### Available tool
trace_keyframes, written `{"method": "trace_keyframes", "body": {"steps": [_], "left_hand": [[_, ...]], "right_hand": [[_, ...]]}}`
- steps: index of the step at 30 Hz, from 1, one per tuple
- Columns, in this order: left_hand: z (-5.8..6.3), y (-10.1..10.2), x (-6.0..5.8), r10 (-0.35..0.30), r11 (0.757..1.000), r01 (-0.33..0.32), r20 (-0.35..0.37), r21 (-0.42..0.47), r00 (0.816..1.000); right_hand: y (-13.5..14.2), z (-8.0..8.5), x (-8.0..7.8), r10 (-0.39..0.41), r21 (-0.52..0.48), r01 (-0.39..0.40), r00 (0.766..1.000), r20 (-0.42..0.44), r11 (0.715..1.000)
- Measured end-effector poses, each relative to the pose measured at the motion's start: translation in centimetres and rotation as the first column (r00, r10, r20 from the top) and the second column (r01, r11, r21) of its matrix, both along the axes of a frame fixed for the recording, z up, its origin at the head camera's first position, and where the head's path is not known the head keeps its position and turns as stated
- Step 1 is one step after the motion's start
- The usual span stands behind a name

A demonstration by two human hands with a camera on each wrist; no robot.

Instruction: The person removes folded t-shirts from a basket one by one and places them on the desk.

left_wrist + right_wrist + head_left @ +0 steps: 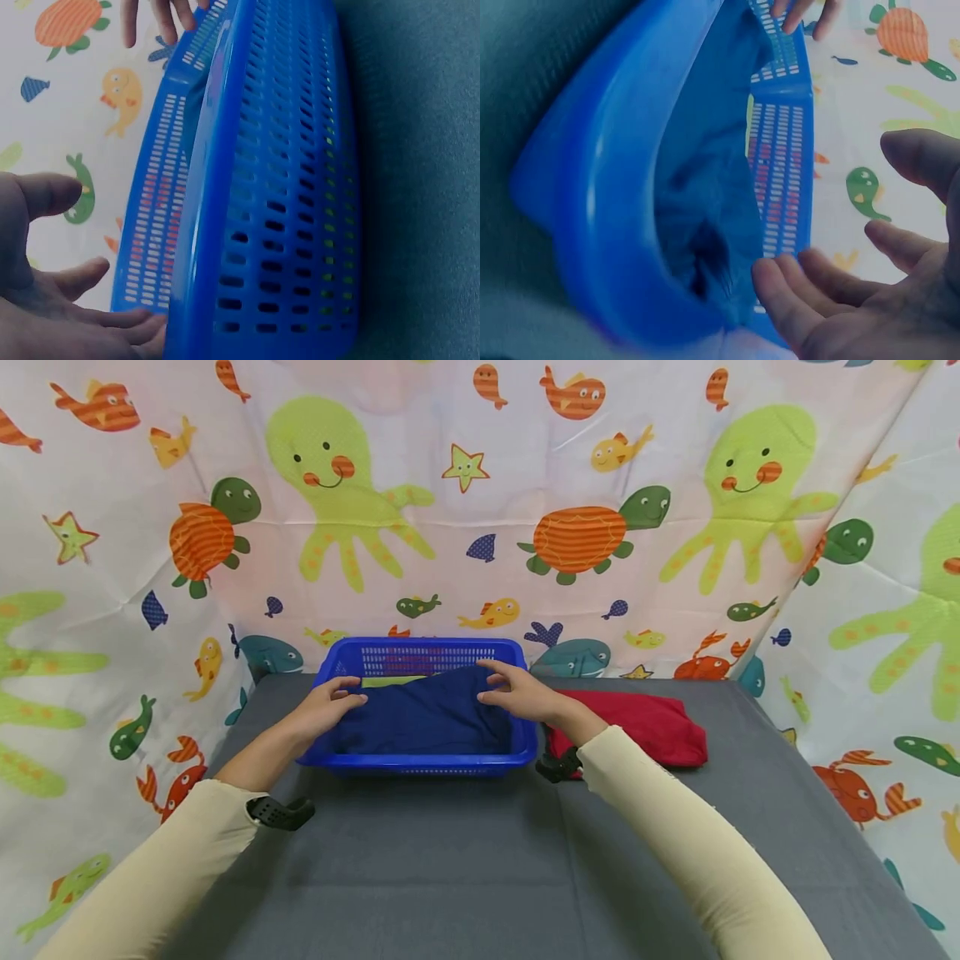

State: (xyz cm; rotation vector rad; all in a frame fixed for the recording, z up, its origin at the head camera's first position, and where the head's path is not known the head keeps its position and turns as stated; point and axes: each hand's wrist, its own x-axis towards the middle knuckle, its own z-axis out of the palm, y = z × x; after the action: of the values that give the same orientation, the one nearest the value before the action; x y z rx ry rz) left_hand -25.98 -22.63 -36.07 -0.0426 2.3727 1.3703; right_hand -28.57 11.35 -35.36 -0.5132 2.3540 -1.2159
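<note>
A blue plastic basket (420, 762) with slotted walls stands on the grey table. Inside it lies a dark navy cloth (427, 717), wrinkled at its right end, with a strip of yellow-green cloth (386, 682) showing behind it. My left hand (324, 710) hovers at the basket's left end, fingers spread and loosely bent, holding nothing. Over the right end is my right hand (525, 692), its thumb and fingers apart and nothing between them. In the right wrist view its fingers (784, 292) overlap the basket's end wall.
To the right of the basket lies a folded red cloth (637, 727), partly behind my right wrist. The grey tabletop (435, 877) extends in front. A white curtain (465, 527) printed with sea animals hangs behind and along both sides. Each wrist wears a black strap (281, 812).
</note>
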Motion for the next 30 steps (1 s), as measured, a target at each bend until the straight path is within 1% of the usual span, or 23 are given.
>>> {"method": "trace_keyframes", "body": {"steps": [3, 7, 11, 15, 18, 20, 22, 26, 30], "left_hand": [[-0.2, -0.2, -0.1, -0.007, 1.000, 0.007, 0.034, -0.016, 0.999], [-0.5, -0.3, -0.2, 0.000, 1.000, 0.001, 0.073, -0.013, 0.997], [-0.7, 0.1, -0.2, 0.017, 1.000, -0.016, 0.107, -0.017, 0.994], [-0.6, 0.9, 0.1, 0.043, 0.999, -0.039, 0.142, -0.031, 0.989], [-0.5, 1.2, 0.5, 0.066, 0.996, -0.055, 0.177, -0.066, 0.982], [-0.5, 1.3, 0.5, 0.081, 0.995, -0.069, 0.200, -0.068, 0.976], [-0.6, 1.3, 0.4, 0.096, 0.995, -0.085, 0.224, -0.055, 0.970], [-1.0, 1.1, -0.3, 0.108, 0.993, -0.119, 0.267, 0.023, 0.957], [-1.3, 1.2, -0.7, 0.123, 0.984, -0.151, 0.267, 0.089, 0.956]], "right_hand": [[-0.8, -0.2, -0.1, -0.036, -0.011, 0.037, 0.994, 0.100, 0.999], [-1.7, -0.4, -0.2, -0.123, -0.018, 0.129, 0.972, 0.201, 0.991], [-2.4, -0.7, -0.5, -0.199, 0.001, 0.204, 0.953, 0.227, 0.979], [-3.1, -1.0, -0.6, -0.243, 0.006, 0.250, 0.935, 0.258, 0.968], [-3.6, -1.2, -0.6, -0.267, 0.016, 0.275, 0.912, 0.311, 0.961], [-3.7, -1.4, -0.6, -0.289, 0.032, 0.296, 0.893, 0.344, 0.955], [-3.8, -1.6, -0.6, -0.309, 0.049, 0.313, 0.878, 0.365, 0.948], [-3.8, -2.2, -0.9, -0.334, 0.046, 0.344, 0.858, 0.389, 0.938], [-3.7, -2.5, -1.1, -0.345, 0.012, 0.373, 0.842, 0.414, 0.928]]}}
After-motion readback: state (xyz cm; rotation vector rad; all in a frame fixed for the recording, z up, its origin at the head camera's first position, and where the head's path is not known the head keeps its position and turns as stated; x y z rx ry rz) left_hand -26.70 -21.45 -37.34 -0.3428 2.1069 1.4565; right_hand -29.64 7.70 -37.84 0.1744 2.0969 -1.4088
